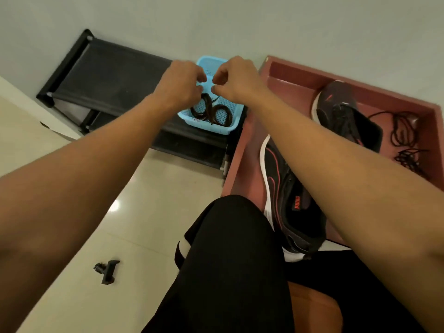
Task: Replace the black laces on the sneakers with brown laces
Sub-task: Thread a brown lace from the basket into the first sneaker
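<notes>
Coiled brown laces (221,114) lie in a small blue basket (236,122) on a black rack. Both hands hover over the basket with curled fingers. My left hand (182,80) holds one brown coil that rises to its fingers. A thin strand of brown lace runs to my right hand (236,78), which pinches it. On the red tray (247,152) to the right rest two black sneakers with red trim, one near (288,200) and one far (341,104), partly hidden by my right forearm. Loose black laces (403,131) lie at the tray's right side.
The black rack (108,75) stands against the pale wall. A small black clip (108,271) lies on the tiled floor at lower left. My knee in black trousers (233,260) fills the lower middle, with an orange seat (312,308) beside it.
</notes>
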### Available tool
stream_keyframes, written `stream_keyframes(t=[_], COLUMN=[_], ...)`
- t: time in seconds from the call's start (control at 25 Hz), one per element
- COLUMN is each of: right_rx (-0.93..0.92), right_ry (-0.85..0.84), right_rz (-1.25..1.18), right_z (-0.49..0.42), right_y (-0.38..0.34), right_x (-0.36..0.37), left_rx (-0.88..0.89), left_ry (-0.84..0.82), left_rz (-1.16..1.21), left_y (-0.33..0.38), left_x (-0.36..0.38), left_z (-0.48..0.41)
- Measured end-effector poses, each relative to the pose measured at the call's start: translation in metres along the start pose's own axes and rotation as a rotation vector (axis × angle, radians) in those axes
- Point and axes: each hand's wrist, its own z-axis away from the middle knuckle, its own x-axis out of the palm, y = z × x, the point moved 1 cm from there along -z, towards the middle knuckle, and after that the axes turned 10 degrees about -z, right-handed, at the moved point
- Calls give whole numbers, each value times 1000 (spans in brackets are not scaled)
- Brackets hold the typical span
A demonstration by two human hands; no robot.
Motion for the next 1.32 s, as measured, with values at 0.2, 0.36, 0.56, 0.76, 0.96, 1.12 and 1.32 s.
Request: stream_keyframes(t=[0.2,0.36,0.56,0.76,0.96,1.12,1.32], right_rx=[51,70,70,76,32,-89,-175], right_ry=[-98,-154,-109,-55,17,124,239], right_rz=[213,298,348,268,-5,-156,-221], right_z=[-46,-61,-63,-62,-61,-35,41], right_y=[7,10,13,13,3,-27,-56], right_x=[35,53,66,66,32,-22,-99], left_rx=[142,120,98,132,104,77,67], left_ry=[-53,-8,86,130,227,264,291], left_rz=[-426,-527,-566,-602,-519,-351,120], left_y=[-10,-17,-15,-15,-18,0,47], left_x=[21,42,58,54,1,-65,-134], left_z=[-35,-44,-48,-45,-38,-18,31])
